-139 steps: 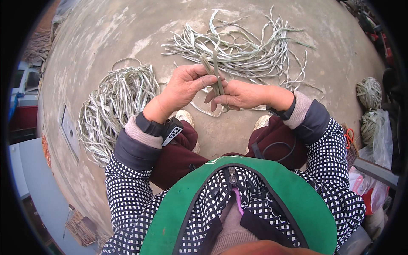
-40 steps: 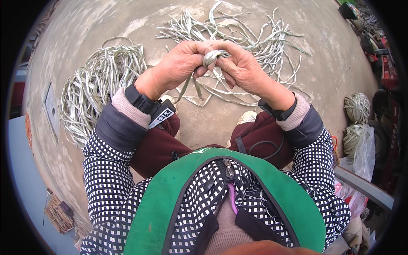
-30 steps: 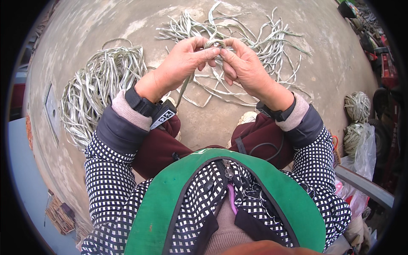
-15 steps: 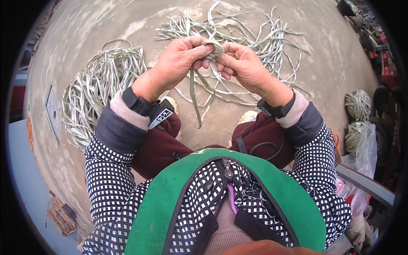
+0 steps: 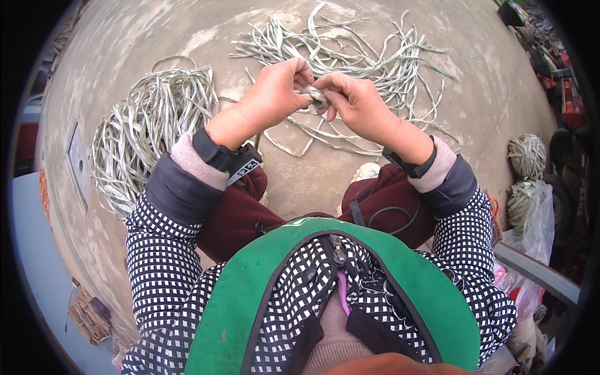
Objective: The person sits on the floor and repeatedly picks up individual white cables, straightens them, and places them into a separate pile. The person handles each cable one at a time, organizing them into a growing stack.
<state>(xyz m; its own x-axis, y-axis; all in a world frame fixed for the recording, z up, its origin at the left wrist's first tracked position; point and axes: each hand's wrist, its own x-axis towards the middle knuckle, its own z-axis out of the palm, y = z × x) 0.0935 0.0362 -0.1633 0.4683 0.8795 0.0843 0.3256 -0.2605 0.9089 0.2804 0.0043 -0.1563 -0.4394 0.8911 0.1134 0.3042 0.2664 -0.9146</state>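
Note:
Between my two hands is a small looped twist of pale green-white plastic strip (image 5: 316,95). My left hand (image 5: 279,89) pinches its left side, fingers curled behind it. On its other side my right hand (image 5: 354,100) grips it between thumb and fingers. The hands nearly meet, and the far ends of the strip are hidden behind them. Beyond, on the floor, a spread pile of similar loose strips (image 5: 400,59) lies fanned out. A thick bundle of long strips (image 5: 159,119) rests to the left of my left forearm.
Wound balls of strip (image 5: 527,155) sit at the right, beside a clear plastic bag (image 5: 539,215) and a metal bar (image 5: 537,269). A flat plate (image 5: 77,165) is set in the concrete floor at left. A bundle of short sticks (image 5: 89,317) lies at lower left.
My left hand has turned over and shifted slightly right, its back now facing up. The strip's tail that hung toward me no longer shows. My right hand has rolled inward.

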